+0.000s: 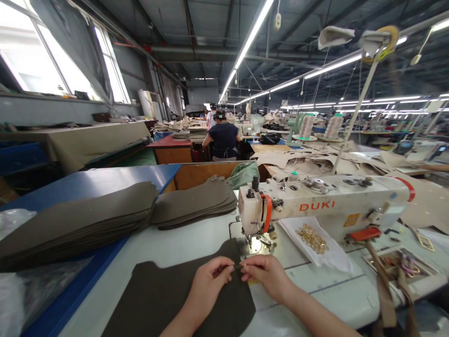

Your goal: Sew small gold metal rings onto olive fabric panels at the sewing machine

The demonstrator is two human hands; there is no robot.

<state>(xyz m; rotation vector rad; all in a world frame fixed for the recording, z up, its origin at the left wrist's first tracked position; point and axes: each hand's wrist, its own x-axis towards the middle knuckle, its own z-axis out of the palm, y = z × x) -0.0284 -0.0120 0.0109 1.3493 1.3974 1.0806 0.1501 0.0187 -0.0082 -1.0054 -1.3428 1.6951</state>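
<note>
"What can be read here?"

"DUKI is written in red letters on the white sewing machine [322, 206]. A yellow sticker [351, 220] is stuck on it too, but the sticker's words are too small to be read. Ruler-like lines are marked near the front edge of the tabletop [147, 243]."

"Where is the dark cloth [157, 290]?"

"It is laid flat at the front of the tabletop, between the left edge and the machine. More dark pieces [194, 203] are piled by the back edge."

"And the hands?"

"The left hand [212, 281] is held over the cloth, thumb and finger brought close. The right hand [264, 276] is held just beside it, by the cloth's side, its fingers curled the same way. Whether a tiny thing is pinched by either hand cannot be told."

"And the gold rings [312, 238]?"

"They are heaped on a white bag [336, 257] beside the machine."
</note>
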